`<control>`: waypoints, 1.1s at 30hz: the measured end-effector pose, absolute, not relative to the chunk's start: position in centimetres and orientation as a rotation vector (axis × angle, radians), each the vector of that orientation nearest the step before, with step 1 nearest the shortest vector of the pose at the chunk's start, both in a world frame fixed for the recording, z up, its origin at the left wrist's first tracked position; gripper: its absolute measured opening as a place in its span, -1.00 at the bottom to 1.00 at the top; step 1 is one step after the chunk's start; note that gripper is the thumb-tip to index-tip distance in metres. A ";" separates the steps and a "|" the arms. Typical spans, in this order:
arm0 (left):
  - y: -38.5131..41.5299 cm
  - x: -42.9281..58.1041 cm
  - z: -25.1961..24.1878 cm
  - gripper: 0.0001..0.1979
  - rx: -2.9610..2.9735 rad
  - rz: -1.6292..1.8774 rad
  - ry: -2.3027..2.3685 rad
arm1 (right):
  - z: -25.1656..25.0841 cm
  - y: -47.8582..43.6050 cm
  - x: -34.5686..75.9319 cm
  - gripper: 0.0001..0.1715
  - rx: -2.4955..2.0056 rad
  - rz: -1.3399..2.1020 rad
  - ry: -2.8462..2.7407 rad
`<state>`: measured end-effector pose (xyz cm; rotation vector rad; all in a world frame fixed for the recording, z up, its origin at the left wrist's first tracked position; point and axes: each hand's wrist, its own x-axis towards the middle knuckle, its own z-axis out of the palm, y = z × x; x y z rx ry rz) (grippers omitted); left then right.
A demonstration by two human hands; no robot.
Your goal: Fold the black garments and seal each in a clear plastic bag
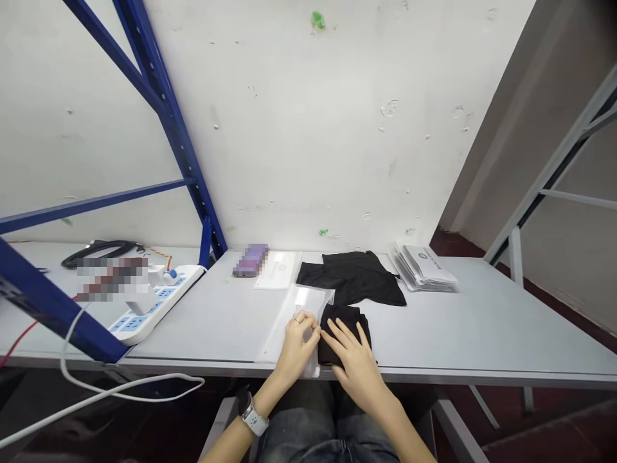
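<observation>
A folded black cloth (339, 315) lies at the table's front edge, with my right hand (355, 360) flat on it, fingers spread. Just left of the cloth is a translucent plastic bag (308, 297). My left hand (299, 341) has its fingers pinched together at the bag's right side, close to the cloth; it is closed on the bag's edge. Behind the folded piece, more black cloth (359, 278) lies loosely spread on the table.
A stack of packed plastic bags (427, 267) stands at the back right. Behind my left hand are a white packet (277, 270) and a purple phone-like object (250, 260). Farther left are a blue metal frame (180, 141), a power strip (159, 305) and cables (99, 252).
</observation>
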<state>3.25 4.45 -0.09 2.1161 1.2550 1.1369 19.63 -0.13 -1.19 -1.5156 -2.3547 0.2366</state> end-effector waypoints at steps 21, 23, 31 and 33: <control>4.0 3.6 0.3 -0.82 2.090 0.998 1.101 | 1.8 0.8 19.4 -0.35 -1.008 0.555 -2.569; 4.0 3.6 0.5 -0.81 2.102 0.991 1.090 | 2.0 0.9 19.3 -0.41 -0.958 0.614 -2.591; 4.1 2.7 0.7 -0.81 2.105 1.020 1.044 | 1.8 3.0 18.0 -0.36 -1.130 0.409 -2.410; 4.3 2.3 0.6 -0.80 2.082 1.023 1.082 | 1.9 2.7 18.8 -0.32 -1.140 0.390 -2.431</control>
